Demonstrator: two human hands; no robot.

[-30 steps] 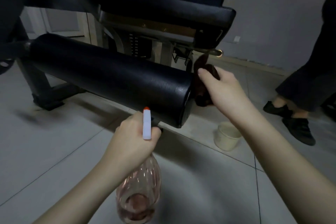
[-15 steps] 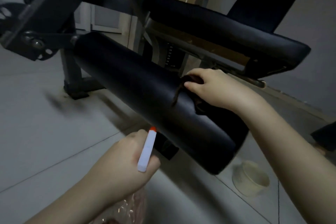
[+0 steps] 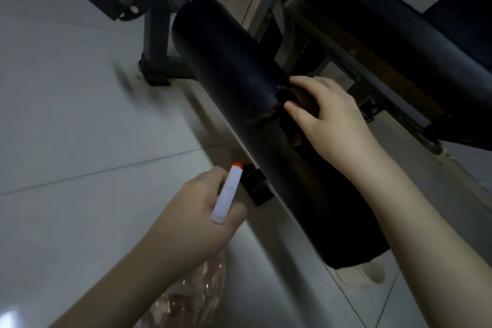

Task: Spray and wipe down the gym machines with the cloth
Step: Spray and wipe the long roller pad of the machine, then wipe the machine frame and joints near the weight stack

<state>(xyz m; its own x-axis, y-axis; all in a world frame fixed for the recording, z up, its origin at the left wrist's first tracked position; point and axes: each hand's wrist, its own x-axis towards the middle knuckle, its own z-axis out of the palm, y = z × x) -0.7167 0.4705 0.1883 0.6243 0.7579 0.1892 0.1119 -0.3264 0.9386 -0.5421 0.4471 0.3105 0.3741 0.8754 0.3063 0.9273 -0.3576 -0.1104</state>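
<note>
**A:** What was being wiped?

**B:** The roller pad (image 3: 234, 82), a long, smooth black cylinder with a dull sheen, running from upper centre to lower right. The right hand (image 3: 327, 117) lay on its top side, fingers curled over a crumpled dark brown cloth (image 3: 269, 116) pressed to the padding.

**A:** And the other hand?

**B:** The left hand (image 3: 202, 210), lower centre, gripped the spray bottle (image 3: 227, 194): white head, orange tip, clear pinkish body.

**A:** Room to move?

**B:** Pale glossy floor tiles (image 3: 80, 114) lay open on the left. On the right the black seat pad (image 3: 386, 26) ran close beside the roller, with the grey metal frame (image 3: 157, 42) at the far end.

**A:** Any change?

**B:** A second earlier the cloth was at the roller's end face; it had moved onto the top. The cream tub (image 3: 372, 273) was now half hidden under that end.
</note>
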